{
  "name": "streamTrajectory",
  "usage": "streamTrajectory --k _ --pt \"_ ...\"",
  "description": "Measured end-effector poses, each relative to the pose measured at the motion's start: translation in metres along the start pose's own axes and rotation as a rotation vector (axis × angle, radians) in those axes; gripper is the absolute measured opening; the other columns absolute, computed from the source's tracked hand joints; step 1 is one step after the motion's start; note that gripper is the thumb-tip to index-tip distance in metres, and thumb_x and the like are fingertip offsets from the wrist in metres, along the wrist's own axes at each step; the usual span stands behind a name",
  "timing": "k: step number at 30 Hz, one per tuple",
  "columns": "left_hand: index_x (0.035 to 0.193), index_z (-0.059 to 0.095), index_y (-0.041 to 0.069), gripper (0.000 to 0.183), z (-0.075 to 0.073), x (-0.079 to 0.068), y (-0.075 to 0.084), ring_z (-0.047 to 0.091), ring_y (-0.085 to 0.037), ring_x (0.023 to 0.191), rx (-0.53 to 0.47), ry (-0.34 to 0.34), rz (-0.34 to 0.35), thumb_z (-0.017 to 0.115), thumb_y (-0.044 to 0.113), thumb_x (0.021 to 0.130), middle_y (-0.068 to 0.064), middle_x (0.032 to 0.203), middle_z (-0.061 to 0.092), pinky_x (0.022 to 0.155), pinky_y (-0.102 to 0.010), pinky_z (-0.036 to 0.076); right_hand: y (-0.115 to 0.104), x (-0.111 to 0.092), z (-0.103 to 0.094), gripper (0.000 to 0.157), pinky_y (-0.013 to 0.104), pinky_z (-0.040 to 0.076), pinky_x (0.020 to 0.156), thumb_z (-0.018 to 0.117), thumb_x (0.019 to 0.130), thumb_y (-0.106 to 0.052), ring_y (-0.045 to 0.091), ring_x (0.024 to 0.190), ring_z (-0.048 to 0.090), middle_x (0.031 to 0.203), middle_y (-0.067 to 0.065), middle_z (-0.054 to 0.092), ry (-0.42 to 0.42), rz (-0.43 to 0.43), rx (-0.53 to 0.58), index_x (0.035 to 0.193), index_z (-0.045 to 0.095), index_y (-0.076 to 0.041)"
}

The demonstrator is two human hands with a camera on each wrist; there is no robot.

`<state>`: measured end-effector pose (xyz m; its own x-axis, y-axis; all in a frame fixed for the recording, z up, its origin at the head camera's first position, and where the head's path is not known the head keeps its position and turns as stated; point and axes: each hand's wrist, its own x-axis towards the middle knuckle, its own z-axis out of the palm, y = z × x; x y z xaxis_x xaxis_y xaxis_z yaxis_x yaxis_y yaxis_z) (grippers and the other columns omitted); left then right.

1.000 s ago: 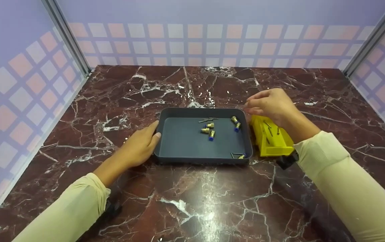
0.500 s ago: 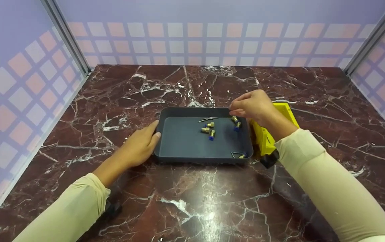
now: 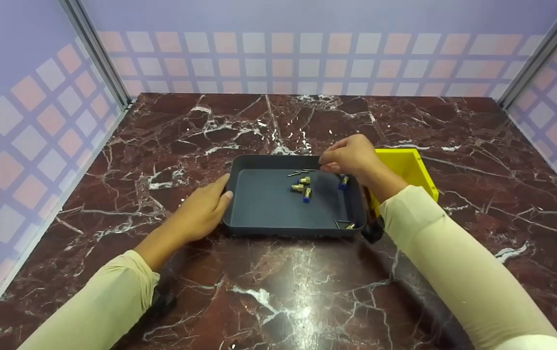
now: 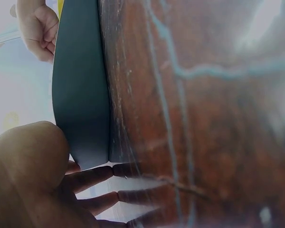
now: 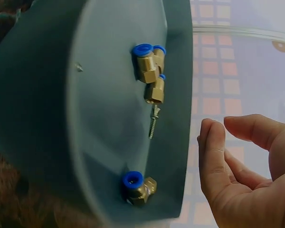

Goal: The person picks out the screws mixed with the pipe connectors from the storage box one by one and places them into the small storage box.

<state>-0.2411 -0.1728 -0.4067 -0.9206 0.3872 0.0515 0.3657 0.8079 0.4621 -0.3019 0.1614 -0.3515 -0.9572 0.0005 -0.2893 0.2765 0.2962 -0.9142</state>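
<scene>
My left hand [image 3: 203,209] rests against the left end of a dark grey tray [image 3: 278,226], its thumb at the rim. In the left wrist view its straight fingers [image 4: 90,178] reach down outside the wall. My right hand [image 3: 351,156] hovers at the tray's back right, thumb and fingers bent toward each other. The right wrist view shows nothing between them. In the tray, several brass fittings [image 3: 307,194] with blue collars lie near the middle. Thin screws [image 3: 300,172] lie behind them. One fitting [image 3: 344,182] is at the right, partly hidden by my right hand.
A yellow bin [image 3: 407,167] stands against the tray's right side, partly covered by my right forearm. Another fitting [image 3: 351,226] and a thin screw are in the tray's front right corner. Patterned walls [image 3: 278,63] surround the marble table [image 3: 200,301].
My right hand has moved left from above the yellow bin to over the tray's back right, now covering one fitting there. The left hand and the tray have stayed put.
</scene>
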Motion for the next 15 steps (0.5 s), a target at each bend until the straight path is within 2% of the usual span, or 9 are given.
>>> streamTrajectory --k 7,12,15 --pt "0.159 0.029 -0.001 0.057 0.0 0.0 0.001 0.042 -0.047 0.144 0.002 0.001 -0.004 0.037 0.029 0.112 -0.026 0.158 0.042 0.121 -0.06 0.032 0.004 0.007 0.009 0.03 0.025 0.063 0.075 0.075 0.086 0.0 0.014 0.072 0.077 0.109 0.021 0.071 0.014 -0.007 -0.039 0.114 0.072 0.01" --pt "0.16 0.028 -0.001 0.057 0.0 -0.001 0.0 0.041 -0.047 0.145 0.0 -0.002 -0.006 0.036 0.03 0.112 -0.026 0.158 0.041 0.122 -0.059 0.031 0.006 0.009 0.016 0.028 0.031 0.062 0.083 0.074 0.085 0.001 0.018 0.078 0.078 0.105 0.02 0.07 0.011 -0.005 -0.049 0.111 0.072 0.011" --pt "0.16 0.028 -0.001 0.058 0.0 -0.001 0.0 0.041 -0.046 0.145 0.001 0.0 -0.007 0.037 0.03 0.111 -0.026 0.158 0.041 0.122 -0.059 0.031 0.008 0.01 0.019 0.025 0.029 0.063 0.079 0.075 0.083 0.001 0.017 0.075 0.078 0.091 0.014 0.073 0.02 -0.007 -0.069 0.106 0.073 0.01"
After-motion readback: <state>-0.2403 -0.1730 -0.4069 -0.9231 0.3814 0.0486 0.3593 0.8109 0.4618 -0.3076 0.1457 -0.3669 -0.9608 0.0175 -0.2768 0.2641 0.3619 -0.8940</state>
